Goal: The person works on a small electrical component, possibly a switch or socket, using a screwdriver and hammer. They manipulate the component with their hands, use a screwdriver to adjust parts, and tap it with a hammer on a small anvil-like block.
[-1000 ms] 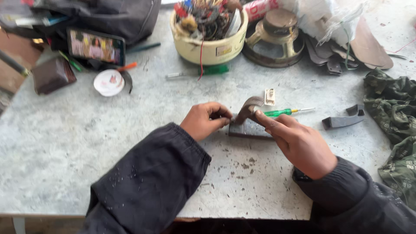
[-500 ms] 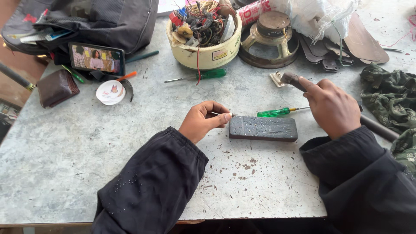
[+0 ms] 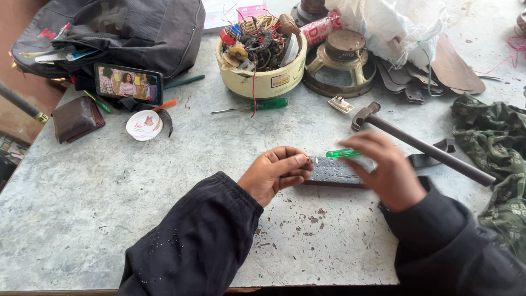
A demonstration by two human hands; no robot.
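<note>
- Grey, scratched stone-like tabletop point(image 3: 109, 219) carries everything; rusty specks lie on its near part, between the two dark sleeves.
- The left hand point(image 3: 275, 174) rests on the table, fingers curled together, thumb and fingertips pinched on a tiny metal piece point(image 3: 310, 159) at the left end of the block; what that piece is cannot be told.
- The dark rectangular block point(image 3: 334, 172) lies flat between the hands, near the table's middle.
- The right hand point(image 3: 383, 170) is blurred over the block's right end, fingers loosely bent and slightly apart; whether it holds anything cannot be told.
- A small green-handled screwdriver point(image 3: 342, 153) lies just beyond the block.
- Farther right, a dark hammer point(image 3: 416, 143) lies on the table, head to the left, apart from the right hand.
- Farther left sit a white round lid point(image 3: 144, 125), a brown wallet point(image 3: 76, 118) and a phone point(image 3: 129, 83) with a lit screen leaning on a black backpack point(image 3: 137, 27).
- At the far middle stands a cream tub point(image 3: 263, 82) full of wires and parts, a longer green screwdriver point(image 3: 257, 105) just in front of it.
</note>
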